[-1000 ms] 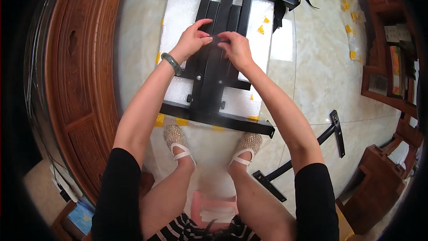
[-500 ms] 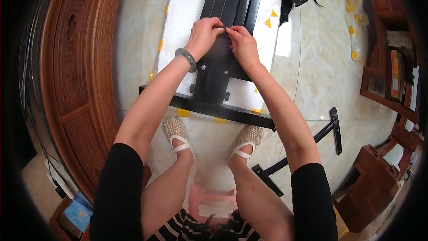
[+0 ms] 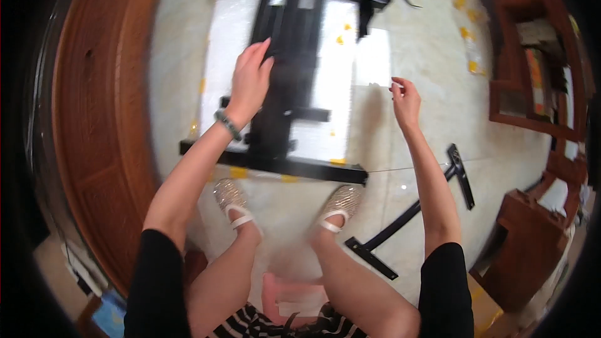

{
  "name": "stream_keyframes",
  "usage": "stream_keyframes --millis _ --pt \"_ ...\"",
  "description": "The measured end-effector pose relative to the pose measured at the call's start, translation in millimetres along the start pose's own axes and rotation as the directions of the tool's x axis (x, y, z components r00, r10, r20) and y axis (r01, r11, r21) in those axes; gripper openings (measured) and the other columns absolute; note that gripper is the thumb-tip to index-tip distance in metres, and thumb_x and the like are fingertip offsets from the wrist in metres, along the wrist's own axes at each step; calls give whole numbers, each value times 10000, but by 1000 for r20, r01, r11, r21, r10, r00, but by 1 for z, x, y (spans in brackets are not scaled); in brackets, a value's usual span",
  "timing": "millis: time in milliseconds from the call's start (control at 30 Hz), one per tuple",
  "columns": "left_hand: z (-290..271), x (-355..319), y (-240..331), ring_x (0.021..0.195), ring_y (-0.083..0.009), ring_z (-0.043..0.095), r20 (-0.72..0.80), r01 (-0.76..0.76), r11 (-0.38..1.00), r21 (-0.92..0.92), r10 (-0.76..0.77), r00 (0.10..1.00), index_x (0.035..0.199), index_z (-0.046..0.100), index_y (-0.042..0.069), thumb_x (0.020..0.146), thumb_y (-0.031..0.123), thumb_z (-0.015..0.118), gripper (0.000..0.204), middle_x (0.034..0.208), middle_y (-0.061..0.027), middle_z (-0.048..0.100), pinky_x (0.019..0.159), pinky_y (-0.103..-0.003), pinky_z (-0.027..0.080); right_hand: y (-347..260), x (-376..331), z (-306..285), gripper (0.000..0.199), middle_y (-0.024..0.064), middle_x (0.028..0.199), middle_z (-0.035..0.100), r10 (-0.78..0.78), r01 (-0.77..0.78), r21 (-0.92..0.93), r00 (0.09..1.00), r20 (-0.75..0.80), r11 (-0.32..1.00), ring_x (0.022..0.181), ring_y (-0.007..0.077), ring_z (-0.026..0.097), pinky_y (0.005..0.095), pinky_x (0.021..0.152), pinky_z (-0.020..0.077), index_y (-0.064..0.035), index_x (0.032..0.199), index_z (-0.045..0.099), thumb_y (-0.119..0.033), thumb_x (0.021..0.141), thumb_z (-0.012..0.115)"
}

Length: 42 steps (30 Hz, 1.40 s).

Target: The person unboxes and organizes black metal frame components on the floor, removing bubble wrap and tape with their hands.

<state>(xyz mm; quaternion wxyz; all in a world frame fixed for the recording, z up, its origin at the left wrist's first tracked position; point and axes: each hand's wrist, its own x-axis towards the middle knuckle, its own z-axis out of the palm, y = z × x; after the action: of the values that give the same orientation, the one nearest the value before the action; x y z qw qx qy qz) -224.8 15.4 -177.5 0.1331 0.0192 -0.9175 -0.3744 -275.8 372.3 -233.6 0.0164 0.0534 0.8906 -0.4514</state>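
Black metal frame (image 3: pixel 285 94) — a long central bar with crossbars near and far — lies on the pale marble floor (image 3: pixel 426 56) over a white sheet (image 3: pixel 228 37), its long axis running from near to far, straight away from the person. The left hand (image 3: pixel 249 81) rests flat on the central bar at its left edge, fingers spread and laid over the metal, not closed around it. The right hand (image 3: pixel 405 97) hovers well to the right of the frame, off the metal, thumb and forefinger pinched narrow on something small — too small and blurred to tell what. So the frame lies to the left of that pinching grip, and the left hand is the nearer one, already touching. A separate black bracket (image 3: pixel 413 213) lies on the floor near right, beside the right forearm.
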Motion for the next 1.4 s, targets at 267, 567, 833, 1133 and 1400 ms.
stream_keyframes --millis 267,567,833,1133,1400 --pt "22 -55 73 1264 -351 409 600 -383 921 -71 346 722 1298 499 52 750 69 695 583 1346 -164 447 1059 -460 329 137 84 -126 380 259 1247 490 -126 28 -589 984 -126 808 1096 386 532 414 944 448 38 1085 596 -197 792 652" --pt "33 -100 86 1343 -386 286 898 -487 831 -268 399 187 1393 400 232 749 360 723 731 1477 -178 277 1047 -545 271 151 147 -193 594 257 1478 214 246 -143 -824 969 -5 548 1222 403 454 414 1008 413 11 1262 502 -305 786 664" --pt "-19 -101 73 1349 -330 321 918 -474 821 -320 391 58 1367 417 145 816 273 648 611 1483 -146 294 1050 -520 328 213 208 -176 881 311 1504 33 250 -163 -792 968 -13 588 1349 419 294 380 1103 287 -99 1421 374 -576 730 642" --pt "-17 -91 54 1318 -353 372 917 -479 852 -211 342 204 1301 482 48 631 163 759 734 1422 -144 396 1065 -542 301 201 211 -187 774 222 1493 221 545 -327 -663 826 145 673 1281 343 395 435 978 408 -64 1297 495 -619 762 567" --pt "-26 -61 77 1283 -371 407 847 -577 784 -227 451 281 1248 507 7 711 154 713 593 1380 -181 425 1044 -521 343 181 182 -189 385 199 811 669 62 -126 -794 992 -111 595 793 342 648 408 815 499 -66 809 727 -401 765 542"
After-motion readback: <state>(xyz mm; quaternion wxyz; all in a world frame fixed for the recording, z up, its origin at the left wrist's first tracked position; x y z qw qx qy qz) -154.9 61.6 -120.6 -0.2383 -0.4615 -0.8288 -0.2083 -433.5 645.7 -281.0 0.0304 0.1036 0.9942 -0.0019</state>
